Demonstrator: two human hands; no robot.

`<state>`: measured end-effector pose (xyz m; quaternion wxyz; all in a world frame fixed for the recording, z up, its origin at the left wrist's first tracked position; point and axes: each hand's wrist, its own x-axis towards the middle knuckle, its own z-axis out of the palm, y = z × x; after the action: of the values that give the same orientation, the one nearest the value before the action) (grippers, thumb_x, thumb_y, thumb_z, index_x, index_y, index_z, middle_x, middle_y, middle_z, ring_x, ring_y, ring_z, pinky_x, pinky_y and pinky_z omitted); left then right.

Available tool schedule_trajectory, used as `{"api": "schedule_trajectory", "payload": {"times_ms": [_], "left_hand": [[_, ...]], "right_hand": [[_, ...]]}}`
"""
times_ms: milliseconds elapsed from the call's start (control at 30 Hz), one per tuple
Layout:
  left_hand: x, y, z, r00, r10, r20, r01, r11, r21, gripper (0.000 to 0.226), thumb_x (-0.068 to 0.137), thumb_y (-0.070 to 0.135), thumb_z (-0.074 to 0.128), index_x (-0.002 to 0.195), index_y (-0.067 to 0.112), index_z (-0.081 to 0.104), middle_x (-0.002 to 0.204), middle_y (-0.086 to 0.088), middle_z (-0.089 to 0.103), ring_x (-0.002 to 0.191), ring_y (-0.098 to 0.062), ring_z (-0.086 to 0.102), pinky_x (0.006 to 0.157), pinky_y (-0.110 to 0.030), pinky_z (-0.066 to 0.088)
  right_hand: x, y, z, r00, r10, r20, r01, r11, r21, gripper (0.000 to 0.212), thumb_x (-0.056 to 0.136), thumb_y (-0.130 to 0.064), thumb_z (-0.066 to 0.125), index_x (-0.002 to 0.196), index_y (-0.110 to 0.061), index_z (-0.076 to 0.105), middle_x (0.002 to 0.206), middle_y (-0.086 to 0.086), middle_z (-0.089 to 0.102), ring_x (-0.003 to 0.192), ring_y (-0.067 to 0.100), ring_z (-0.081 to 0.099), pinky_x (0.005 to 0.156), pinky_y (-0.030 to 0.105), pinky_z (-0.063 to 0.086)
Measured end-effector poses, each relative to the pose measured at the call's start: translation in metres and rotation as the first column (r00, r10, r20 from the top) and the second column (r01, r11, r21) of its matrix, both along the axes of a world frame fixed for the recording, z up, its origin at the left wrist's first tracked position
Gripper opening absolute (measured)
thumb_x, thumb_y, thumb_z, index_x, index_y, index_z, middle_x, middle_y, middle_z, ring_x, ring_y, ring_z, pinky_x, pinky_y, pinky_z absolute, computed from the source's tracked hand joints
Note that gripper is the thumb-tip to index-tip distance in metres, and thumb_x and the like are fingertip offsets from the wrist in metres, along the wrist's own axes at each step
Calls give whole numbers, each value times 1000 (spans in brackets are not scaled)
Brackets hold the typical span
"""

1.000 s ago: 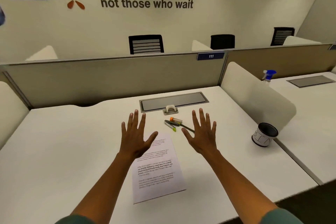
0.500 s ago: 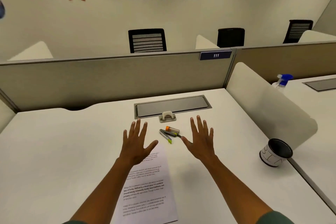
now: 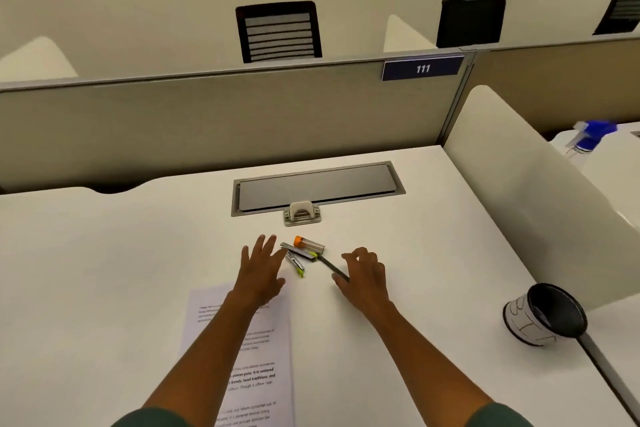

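Pens (image 3: 304,255): hands moved up from paper (image 3: 202,340) to them. Left hand (image 3: 259,270) flat, fingers straight beside them; right hand (image 3: 363,274) curling at dark pen (image 3: 332,267), grip unclear. Pickup starting, I judge.

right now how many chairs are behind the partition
3. A slatted chair left of centre, a solid black chair right of centre, a second slatted chair at the right edge; the partition may hide more.

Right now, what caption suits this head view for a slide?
Left hand and right hand reach for pens on a desk near a printed sheet.
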<state>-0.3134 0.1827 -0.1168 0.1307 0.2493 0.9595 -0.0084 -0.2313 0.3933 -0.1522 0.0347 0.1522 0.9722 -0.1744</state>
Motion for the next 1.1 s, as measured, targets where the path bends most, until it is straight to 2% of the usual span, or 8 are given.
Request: {"api": "schedule_trajectory", "payload": {"times_ms": [167,333,567,767,833,900,967,1100], "left_hand": [[-13,18,-4,999,24,-27,-24,1000,-4,65,95,24,57,151,22,25,164,-4,8,152,-26,1,121,-47,6],[-26,24,-14,999,40,-12,-40,999,-2,63,93,8,56,149,21,31,162,-4,16,151,-24,8,121,-41,8],[-37,37,-24,1000,16,-15,-15,1000,11,58,89,9,59,143,23,42,159,0,26,148,-22,16,120,-41,12],[-38,52,-27,1000,-10,-28,11,998,55,51,86,6,59,133,24,51,148,-4,40,142,-24,26,118,-42,12],[-37,56,-29,1000,-15,-24,17,996,82,49,82,7,64,127,25,56,142,-3,44,139,-24,30,118,-43,12],[-36,59,-31,999,-24,-37,27,996,88,46,81,11,70,123,26,60,142,-4,43,138,-26,31,118,-43,14],[-36,60,-33,997,-41,-58,45,996,73,46,81,16,73,123,27,60,145,-5,40,139,-26,31,118,-42,16],[-37,57,-34,996,-57,-65,61,996,57,47,81,19,75,125,27,59,149,-8,37,142,-28,28,118,-41,21]], "right_hand": [[-15,2,-15,1000,12,-11,-12,999,-37,38,90,-49,54,119,-25,59,122,-1,51,112,20,47,91,33,39],[-27,2,-27,999,45,9,-45,998,-53,29,91,-45,54,109,-23,62,116,0,52,108,21,48,88,34,39],[-33,12,-31,999,27,-25,-30,991,-129,21,90,-34,55,96,-17,65,107,2,57,100,22,53,83,34,45],[-28,38,-21,996,-89,-16,81,960,-268,14,83,-28,60,83,-14,58,91,1,57,82,20,55,67,30,45],[-30,47,-17,993,-113,-30,98,941,-325,13,83,-24,61,84,-13,55,86,3,60,77,20,55,63,29,43],[-35,51,-12,993,-105,-50,78,919,-387,11,85,-18,61,90,-10,55,87,6,64,79,23,59,66,33,48],[-45,49,-9,995,-82,-66,47,908,-417,14,89,-15,59,101,-9,58,96,9,65,88,26,62,75,35,51],[-71,34,-9,997,-28,-76,-4,916,-402,31,95,-8,52,125,-9,58,118,12,59,106,27,58,92,34,49]]}}
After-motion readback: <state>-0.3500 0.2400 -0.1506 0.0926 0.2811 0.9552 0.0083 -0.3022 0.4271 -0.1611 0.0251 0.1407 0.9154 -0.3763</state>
